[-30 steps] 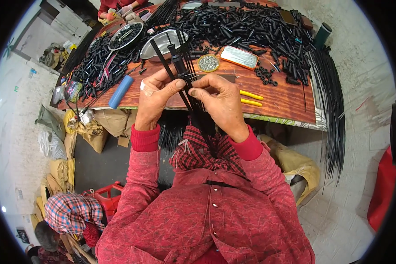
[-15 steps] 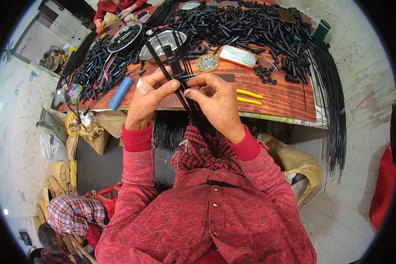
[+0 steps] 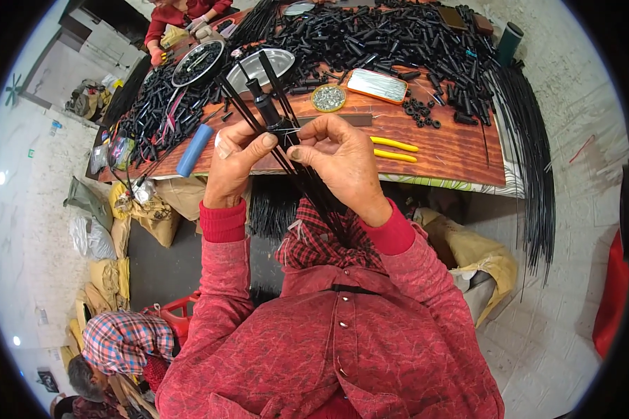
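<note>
In front of my chest is what looks like an umbrella frame (image 3: 267,109): a black runner with thin black ribs gathered around it, some rising above my hands and others running down to my lap. My left hand (image 3: 234,164) is closed around the runner, its thumb pressing on the front and a pale bandage on one finger. Fingertips of my right hand (image 3: 346,164) pinch a thin silvery wire (image 3: 291,131) at the runner's collar. The wire's far part is hidden among the ribs and fingers.
Yellow-handled pliers (image 3: 395,149), a tin of straight wires (image 3: 377,86), a dish of small metal bits (image 3: 328,98) and a blue cylinder (image 3: 194,150) lie on the wooden table (image 3: 461,157). Black plastic parts (image 3: 370,42) heap behind. A co-worker's hand (image 3: 158,56) is at far left.
The umbrella frame's top has tipped slightly left. My right fingers have shifted a little at the collar, and the wire now lies at a different angle.
</note>
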Motion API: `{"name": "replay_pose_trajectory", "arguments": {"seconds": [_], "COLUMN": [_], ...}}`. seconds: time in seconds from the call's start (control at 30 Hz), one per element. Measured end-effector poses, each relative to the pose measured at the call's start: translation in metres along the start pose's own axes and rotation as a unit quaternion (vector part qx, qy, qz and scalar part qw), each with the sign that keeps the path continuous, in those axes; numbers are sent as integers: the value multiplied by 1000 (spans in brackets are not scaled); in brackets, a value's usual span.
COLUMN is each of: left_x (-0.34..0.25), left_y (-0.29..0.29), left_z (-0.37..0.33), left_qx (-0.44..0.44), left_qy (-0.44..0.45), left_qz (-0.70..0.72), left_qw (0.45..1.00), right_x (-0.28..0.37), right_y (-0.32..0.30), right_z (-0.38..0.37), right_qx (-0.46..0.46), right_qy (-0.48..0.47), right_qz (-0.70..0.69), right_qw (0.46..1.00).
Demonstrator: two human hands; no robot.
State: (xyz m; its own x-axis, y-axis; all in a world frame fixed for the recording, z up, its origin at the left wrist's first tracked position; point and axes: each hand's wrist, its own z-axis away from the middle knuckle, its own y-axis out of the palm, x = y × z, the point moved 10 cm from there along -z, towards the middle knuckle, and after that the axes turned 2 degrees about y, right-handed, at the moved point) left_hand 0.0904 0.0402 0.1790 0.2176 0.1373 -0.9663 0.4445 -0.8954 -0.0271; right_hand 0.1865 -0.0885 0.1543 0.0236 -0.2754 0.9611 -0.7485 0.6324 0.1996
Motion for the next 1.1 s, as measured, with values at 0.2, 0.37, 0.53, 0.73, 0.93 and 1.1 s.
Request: {"name": "replay_pose_trajectory", "arguments": {"seconds": [0.2, 0.37, 0.53, 0.73, 0.93, 1.1], "left_x": [1, 7, -3, -6, -9, -9], "left_y": [5, 5, 9, 5, 9, 7], "left_z": [0, 3, 6, 6, 4, 4], "left_qx": [-14, -25, -12, -45, -56, -66], "left_qy": [15, 11, 17, -2, -12, -15], "left_qz": [2, 34, 2, -7, 23, 9], "left_qw": [1000, 999, 1000, 999, 998, 998], "right_x": [-9, -9, -1, -1, 0, 2], "right_y": [0, -1, -2, 2, 2, 2], "right_z": [-5, -5, 2, 2, 2, 2], "right_qx": [13, 14, -2, 21, 17, 16], "right_qy": [20, 19, 24, 1, -19, -25], "right_qz": [-5, 3, 36, 36, 12, 37], "right_qw": [1000, 1000, 999, 999, 1000, 999]}}
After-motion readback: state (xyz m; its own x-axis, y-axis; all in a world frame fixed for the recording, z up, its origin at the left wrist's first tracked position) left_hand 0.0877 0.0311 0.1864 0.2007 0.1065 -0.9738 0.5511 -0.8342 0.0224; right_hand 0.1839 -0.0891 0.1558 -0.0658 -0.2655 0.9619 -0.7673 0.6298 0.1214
